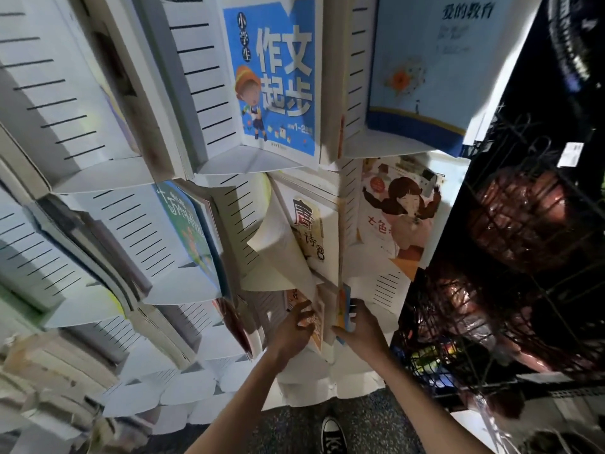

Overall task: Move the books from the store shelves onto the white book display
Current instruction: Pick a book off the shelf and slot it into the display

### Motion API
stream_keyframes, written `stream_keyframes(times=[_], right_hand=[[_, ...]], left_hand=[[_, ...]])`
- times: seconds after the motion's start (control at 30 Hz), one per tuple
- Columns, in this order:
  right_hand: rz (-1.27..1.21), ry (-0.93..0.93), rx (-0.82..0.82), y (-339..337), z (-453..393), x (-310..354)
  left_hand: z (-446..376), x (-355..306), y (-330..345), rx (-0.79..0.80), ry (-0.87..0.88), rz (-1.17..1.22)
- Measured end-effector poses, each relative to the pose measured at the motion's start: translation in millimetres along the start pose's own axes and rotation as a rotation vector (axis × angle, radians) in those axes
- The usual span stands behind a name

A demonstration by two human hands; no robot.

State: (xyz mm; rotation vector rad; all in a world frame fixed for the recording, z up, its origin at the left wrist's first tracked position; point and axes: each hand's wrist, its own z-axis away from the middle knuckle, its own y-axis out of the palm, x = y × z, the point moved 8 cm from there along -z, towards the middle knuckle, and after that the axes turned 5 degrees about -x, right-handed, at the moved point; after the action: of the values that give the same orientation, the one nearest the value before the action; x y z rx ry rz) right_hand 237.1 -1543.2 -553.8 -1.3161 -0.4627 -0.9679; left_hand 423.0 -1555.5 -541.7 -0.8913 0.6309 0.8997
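The white book display (209, 93) fills the view with slotted panels and angled pockets. My right hand (358, 326) grips a thin yellow and blue book (343, 306) on edge at a low pocket. My left hand (296, 326) rests with spread fingers on the orange-covered books (316, 322) in that same pocket. Above them a white book with red and black characters (314, 237) has its cover curling outward. A blue book with a cartoon child (275, 77) stands in an upper pocket.
A pale blue book (435, 60) and a book with a pigtailed girl (402, 221) fill the right pockets. A green book (186, 224) stands on the left. A dark wire rack with wrapped goods (510, 240) stands close on the right. My shoe (332, 435) is on the speckled floor.
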Motion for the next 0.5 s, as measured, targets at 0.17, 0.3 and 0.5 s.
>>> stream_keyframes(times=[0.17,0.3,0.5], right_hand=[[0.031,0.028,-0.032,-15,30,-5],[0.063,0.077,-0.067,-32,66,-11],[0.220,0.099,-0.196,-65,153,-15]], left_hand=[[15,0,-2,0.032,0.040,-0.113],[28,2,-7,0.017,0.108,-0.245],[80,-17,8,0.180,0.341,-0.597]])
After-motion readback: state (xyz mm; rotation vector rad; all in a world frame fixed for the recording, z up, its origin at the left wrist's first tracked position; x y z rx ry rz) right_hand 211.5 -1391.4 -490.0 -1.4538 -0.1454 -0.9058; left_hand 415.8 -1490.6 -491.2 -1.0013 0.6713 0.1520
